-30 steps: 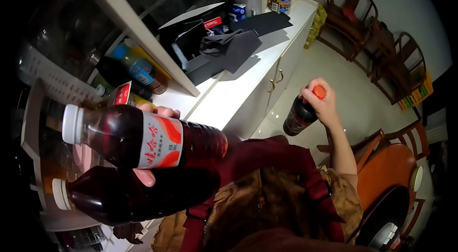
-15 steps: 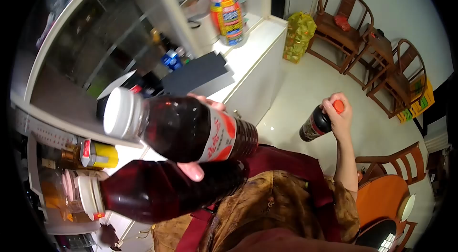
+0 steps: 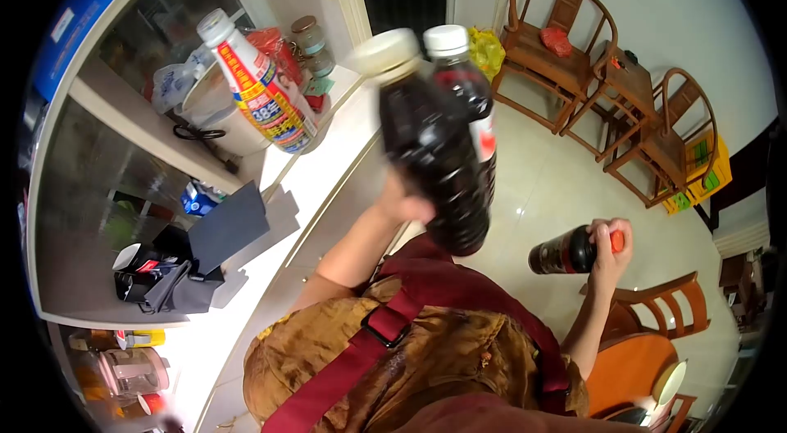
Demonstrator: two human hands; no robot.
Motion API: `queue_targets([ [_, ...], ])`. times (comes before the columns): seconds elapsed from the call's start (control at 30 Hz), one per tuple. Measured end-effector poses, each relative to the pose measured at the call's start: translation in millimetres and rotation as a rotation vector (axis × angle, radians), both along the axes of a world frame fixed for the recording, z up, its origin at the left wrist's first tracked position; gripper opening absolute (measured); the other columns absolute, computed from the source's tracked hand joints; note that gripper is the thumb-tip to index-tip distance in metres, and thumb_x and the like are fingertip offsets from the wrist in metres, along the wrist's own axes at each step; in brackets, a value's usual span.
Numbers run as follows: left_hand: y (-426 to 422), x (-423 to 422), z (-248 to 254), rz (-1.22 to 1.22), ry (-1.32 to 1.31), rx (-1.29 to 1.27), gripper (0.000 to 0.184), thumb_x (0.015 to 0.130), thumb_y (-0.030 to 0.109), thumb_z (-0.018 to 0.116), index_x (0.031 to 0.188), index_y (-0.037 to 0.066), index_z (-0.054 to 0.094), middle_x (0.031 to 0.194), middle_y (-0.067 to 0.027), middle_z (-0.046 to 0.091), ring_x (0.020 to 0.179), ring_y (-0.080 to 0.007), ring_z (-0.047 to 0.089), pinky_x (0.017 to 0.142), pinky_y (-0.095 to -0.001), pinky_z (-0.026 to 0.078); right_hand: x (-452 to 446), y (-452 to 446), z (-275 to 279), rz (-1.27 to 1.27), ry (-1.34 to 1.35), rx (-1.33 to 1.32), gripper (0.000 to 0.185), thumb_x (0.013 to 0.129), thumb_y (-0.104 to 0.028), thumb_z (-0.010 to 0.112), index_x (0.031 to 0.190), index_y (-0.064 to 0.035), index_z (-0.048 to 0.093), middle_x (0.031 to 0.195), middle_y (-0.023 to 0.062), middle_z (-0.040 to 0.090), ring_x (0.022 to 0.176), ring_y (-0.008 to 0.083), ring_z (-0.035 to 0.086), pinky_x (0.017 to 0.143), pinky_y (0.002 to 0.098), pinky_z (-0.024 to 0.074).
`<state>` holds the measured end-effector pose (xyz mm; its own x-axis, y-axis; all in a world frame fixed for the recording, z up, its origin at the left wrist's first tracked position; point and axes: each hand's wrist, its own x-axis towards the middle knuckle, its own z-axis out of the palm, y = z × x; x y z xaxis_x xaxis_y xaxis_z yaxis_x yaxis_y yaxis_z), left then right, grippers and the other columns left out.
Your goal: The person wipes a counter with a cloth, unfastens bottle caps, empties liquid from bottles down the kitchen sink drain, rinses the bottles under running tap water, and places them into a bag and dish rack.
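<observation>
My left hand grips two large plastic bottles of dark liquid, held upright side by side in front of me. The nearer bottle, slightly blurred, has a cream-white cap. Behind it, partly hidden, is the white-capped bottle with a red-and-white label. Only the thumb side of that hand shows; the other fingers are behind the bottles. Off to the right, my right hand is closed round the neck of a smaller dark bottle with a red cap, which lies sideways in the air.
Left of me runs a white counter bearing a bottle with a colourful label, a glass jar and a dark grey bag. Wooden chairs line the far wall. An orange-brown table stands at lower right.
My left hand has swung the two large bottles from the counter side towards the middle, turning them from lying sideways to upright. The right hand's bottle has moved slightly down and is more level.
</observation>
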<state>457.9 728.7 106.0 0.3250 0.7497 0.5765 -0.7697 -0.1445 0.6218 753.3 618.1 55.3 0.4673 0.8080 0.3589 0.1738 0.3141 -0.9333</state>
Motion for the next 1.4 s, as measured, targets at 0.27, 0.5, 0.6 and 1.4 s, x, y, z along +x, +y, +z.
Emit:
queue_targets([
  [0.27,162.3,71.9,-48.4,0.156,0.193,-0.054,0.071,0.064,0.021,0.08,0.123,0.001,0.046,0.116,-0.0086,0.049,0.108,-0.0207,0.049,0.096,-0.034,0.039,64.3,90.1,-9.9,-0.084,-0.132,-0.04,0.013,0.089,-0.008,0.057,0.083,-0.0041,0.046,0.072,0.0081,0.054,0.072,0.0154,0.052,0.077,0.0302,0.0442],
  [0.5,282.5,111.3,-23.9,0.517,0.303,0.117,0.071,0.056,0.029,0.081,0.117,0.0,0.057,0.13,-0.013,0.042,0.123,-0.027,0.039,0.105,-0.0371,0.029,119.5,208.7,3.9,-0.119,-0.194,-0.102,0.016,0.089,-0.009,0.056,0.08,-0.0046,0.043,0.071,0.0061,0.051,0.075,0.0165,0.054,0.081,0.0332,0.0443],
  [0.6,323.7,120.3,-24.6,0.661,0.381,0.176,0.07,0.053,0.025,0.083,0.114,0.002,0.059,0.129,-0.0131,0.042,0.122,-0.0303,0.038,0.106,-0.0373,0.026,137.1,251.5,6.5,-0.114,-0.236,-0.096,0.017,0.089,-0.009,0.055,0.08,-0.0042,0.041,0.07,0.0059,0.048,0.075,0.0178,0.054,0.083,0.0338,0.0443],
  [1.4,473.6,56.7,-56.9,1.064,-0.207,0.231,0.084,0.065,0.065,0.068,0.117,0.002,0.049,0.109,-0.0093,0.055,0.107,-0.0211,0.053,0.096,-0.0349,0.041,106.8,781.0,-5.7,0.955,-0.25,0.08,0.01,0.086,0.002,0.055,0.084,-0.0031,0.047,0.083,0.0077,0.056,0.073,0.0138,0.056,0.073,0.027,0.0453],
])
